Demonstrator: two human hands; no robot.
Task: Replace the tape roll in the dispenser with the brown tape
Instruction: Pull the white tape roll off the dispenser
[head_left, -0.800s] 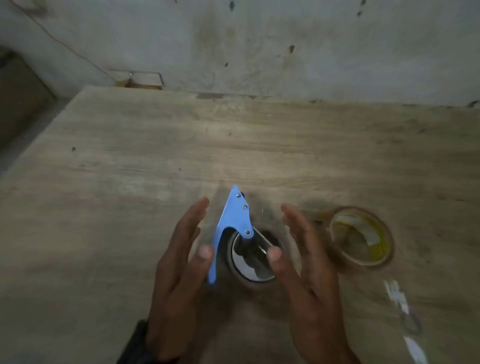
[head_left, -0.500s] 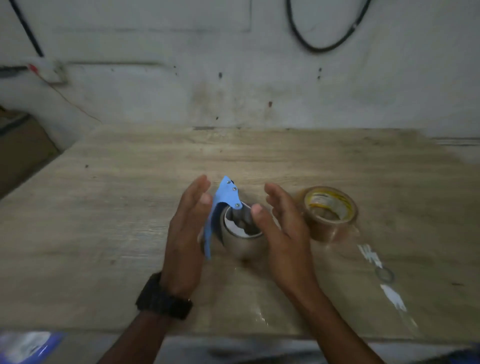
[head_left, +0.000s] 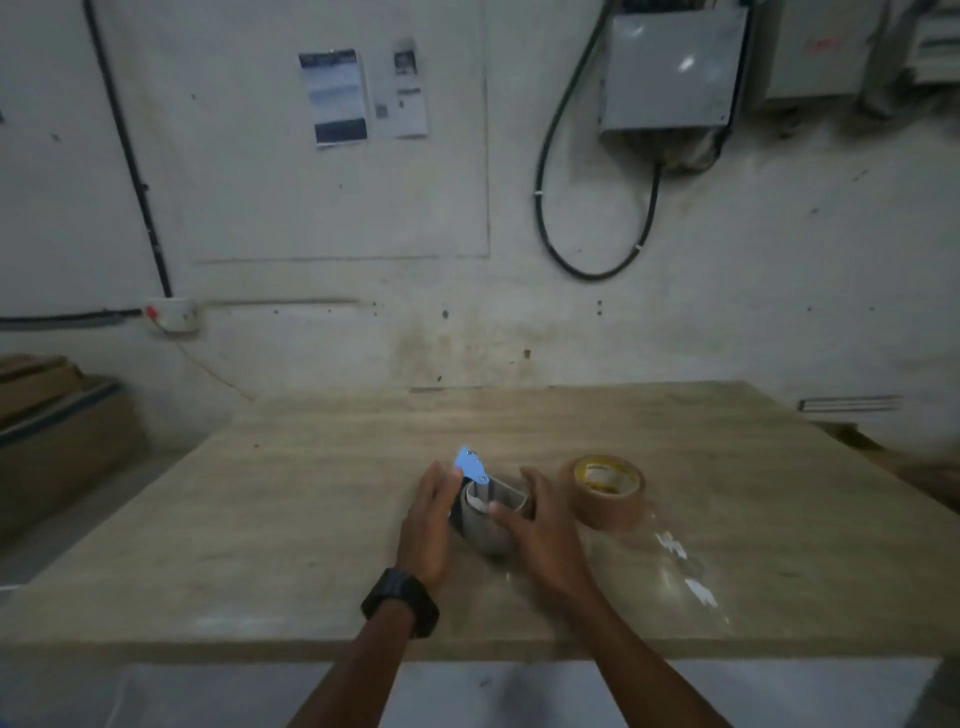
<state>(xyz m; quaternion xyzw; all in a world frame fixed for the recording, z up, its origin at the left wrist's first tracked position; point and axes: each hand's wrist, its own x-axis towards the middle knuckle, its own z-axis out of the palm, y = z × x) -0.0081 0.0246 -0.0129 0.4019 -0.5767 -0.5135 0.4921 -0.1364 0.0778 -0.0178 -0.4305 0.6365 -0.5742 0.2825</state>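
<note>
A blue tape dispenser (head_left: 470, 465) stands on the wooden table (head_left: 291, 519), with a pale grey-brown roll (head_left: 485, 532) mounted in it. My left hand (head_left: 428, 525) is flat against the dispenser's left side, fingers straight and apart. My right hand (head_left: 543, 532) flanks the roll on the right, thumb tip at the roll's rim, fingers spread. Neither hand is wrapped around anything. The brown tape roll (head_left: 605, 496), with a yellow inner core, lies flat on the table just right of my right hand, untouched.
Clear tape scraps and white bits (head_left: 688, 569) lie on the table at the right front. Cardboard boxes (head_left: 57, 436) stand on the left beyond the table. A wall with a cable loop (head_left: 587, 260) rises behind the table's far edge.
The camera has tilted up and back, so the wall and near table edge now show. Both hands stay on either side of the dispenser and have closed in slightly on it.
</note>
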